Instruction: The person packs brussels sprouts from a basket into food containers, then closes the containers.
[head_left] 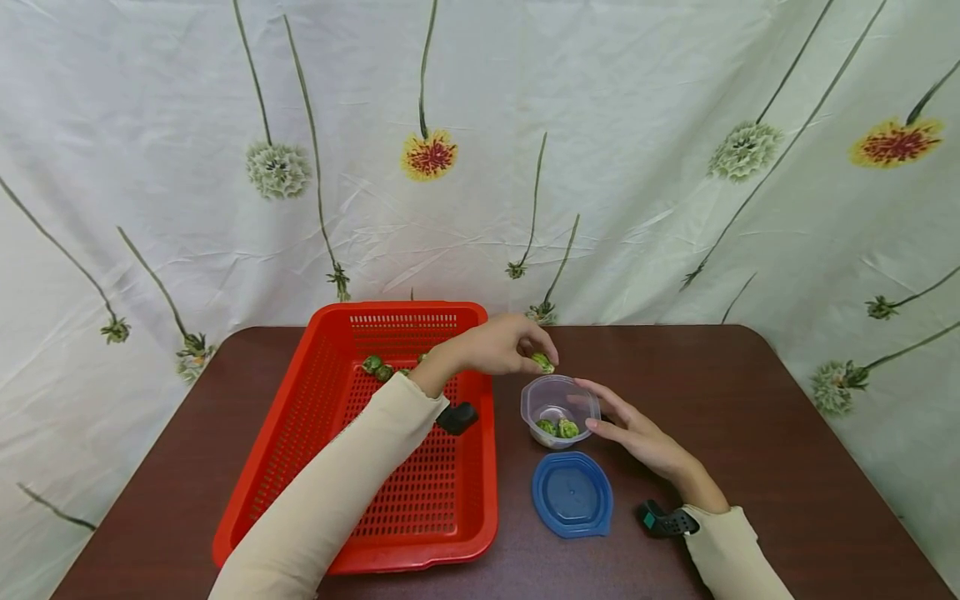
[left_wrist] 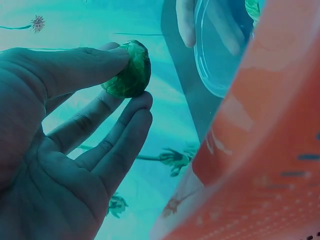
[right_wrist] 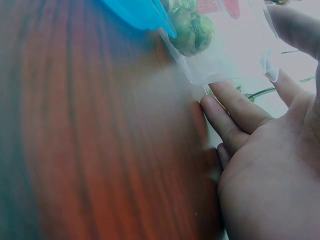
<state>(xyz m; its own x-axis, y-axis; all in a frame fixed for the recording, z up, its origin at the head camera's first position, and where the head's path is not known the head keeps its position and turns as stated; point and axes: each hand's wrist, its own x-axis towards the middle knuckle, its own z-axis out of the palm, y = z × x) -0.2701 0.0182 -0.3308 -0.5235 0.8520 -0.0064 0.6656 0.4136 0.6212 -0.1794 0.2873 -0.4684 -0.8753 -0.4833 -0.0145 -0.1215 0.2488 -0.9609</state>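
Between thumb and fingertips, my left hand (head_left: 498, 344) pinches a Brussels sprout (head_left: 543, 362) just above and behind the clear plastic container (head_left: 534, 406). The left wrist view shows this sprout (left_wrist: 131, 72) green and round, with the lower fingers spread below it. My right hand (head_left: 637, 437) holds the container at its right side, thumb at the front and fingers toward the back. At the bottom of the container lie Brussels sprouts (head_left: 567, 428); one of these sprouts (right_wrist: 192, 34) shows through the wall in the right wrist view.
A red perforated basket (head_left: 480, 525) stands left of the container, with several Brussels sprouts (head_left: 372, 364) toward its back, partly hidden by the left arm. A blue lid (head_left: 572, 492) lies in front of the container on the dark table (head_left: 690, 367). A flowered cloth (head_left: 637, 108) hangs behind.
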